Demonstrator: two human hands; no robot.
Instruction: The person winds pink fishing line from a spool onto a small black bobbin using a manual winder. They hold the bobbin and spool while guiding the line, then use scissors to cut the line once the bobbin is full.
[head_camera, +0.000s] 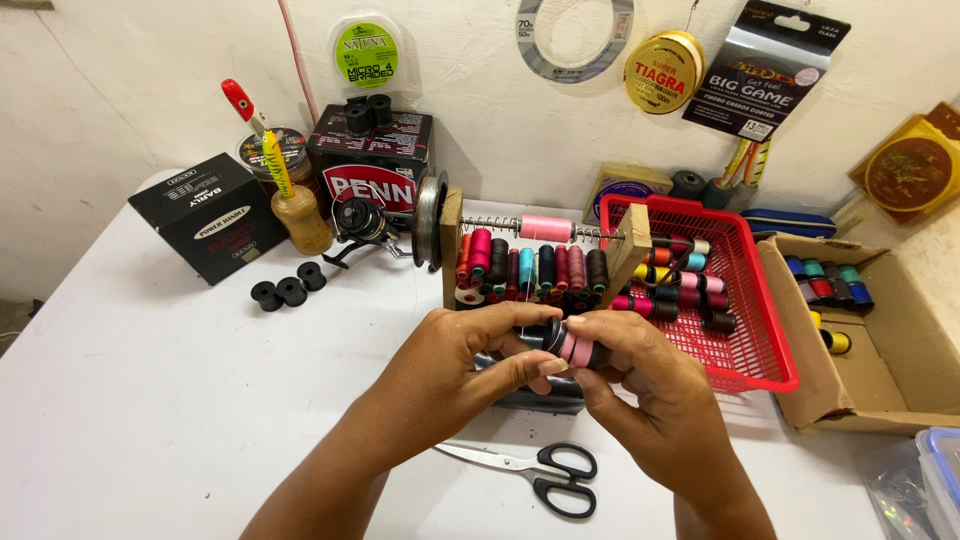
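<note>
Both of my hands meet over the middle of the white table (150, 400). My right hand (640, 385) grips a small black bobbin wound with pink thread (578, 348) by its side. My left hand (470, 365) pinches the bobbin's left end with thumb and fingertips. Just behind the hands stands a wooden winding rack (452, 240) with a pink spool (546, 229) on its metal rod and a row of coloured thread spools (530, 268) under it. Black-handled scissors (545, 472) lie shut on the table under my wrists.
A red plastic basket (755, 300) with several spools sits right of the rack, and a cardboard box (900, 330) with more spools lies further right. A fishing reel (362, 222), dark boxes (205, 215) and three black empty bobbins (290, 290) are at back left. Line packs hang on the wall.
</note>
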